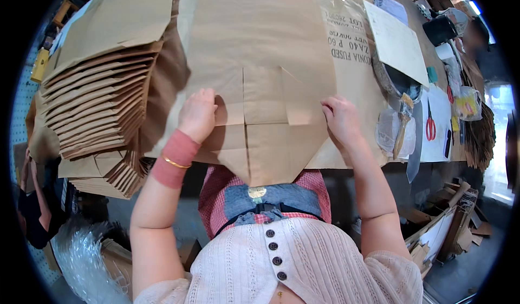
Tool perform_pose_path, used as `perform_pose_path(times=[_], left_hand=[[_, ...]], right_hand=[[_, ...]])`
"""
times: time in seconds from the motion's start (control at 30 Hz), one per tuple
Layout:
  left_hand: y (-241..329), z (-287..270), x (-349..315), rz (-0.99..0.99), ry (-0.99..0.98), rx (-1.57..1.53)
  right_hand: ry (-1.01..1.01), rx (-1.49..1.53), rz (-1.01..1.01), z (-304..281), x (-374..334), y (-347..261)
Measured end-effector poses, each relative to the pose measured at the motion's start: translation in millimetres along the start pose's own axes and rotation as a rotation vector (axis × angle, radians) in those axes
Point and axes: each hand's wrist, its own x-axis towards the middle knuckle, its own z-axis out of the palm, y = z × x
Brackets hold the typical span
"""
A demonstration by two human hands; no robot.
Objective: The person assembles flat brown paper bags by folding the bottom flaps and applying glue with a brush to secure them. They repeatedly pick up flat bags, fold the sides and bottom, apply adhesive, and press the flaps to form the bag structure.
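The brown paper sack (271, 95) lies flat on the paper-covered table (352, 155), smooth and matte, creased in a cross of straight folds, its near end tapering to a blunt point that overhangs the edge toward the person. On its left flap rests the left hand (199, 113), fingers curled in; at its right edge is the right hand (342, 120), fingers bent; whether either pinches the paper, I cannot tell. Right of the sack sits a grey bowl (383, 82), its opening mostly covered by a white board (395, 41), its contents unclear; farther right, a clear plastic bag (468, 104) holds something yellow. A brush (402, 128) and red-handled scissors (430, 128) also lie right of the sack. Left of it, a thick stack of folded paper (103, 95) crowds that side.
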Motion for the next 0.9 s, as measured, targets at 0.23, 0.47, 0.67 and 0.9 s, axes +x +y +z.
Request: perform_pose_path(times=[0.23,0.47,0.67,0.9], left_hand=[[19,-7,35,0.001,-0.107,-0.334],[-14,-39,34,0.225,-0.293,-0.144],[22,-26,6,0.256,-0.200,0.358],[73,20,-42,0.345,-0.178,-0.037]], right_hand=[[0.035,0.079,-0.105,9,30,-37],[-0.306,0.051,-0.372,-19,37,-2],[-0.268,-0.412,-0.602,-21,26,-25],[-0.179,0.005,-0.474,57,-17,-92]])
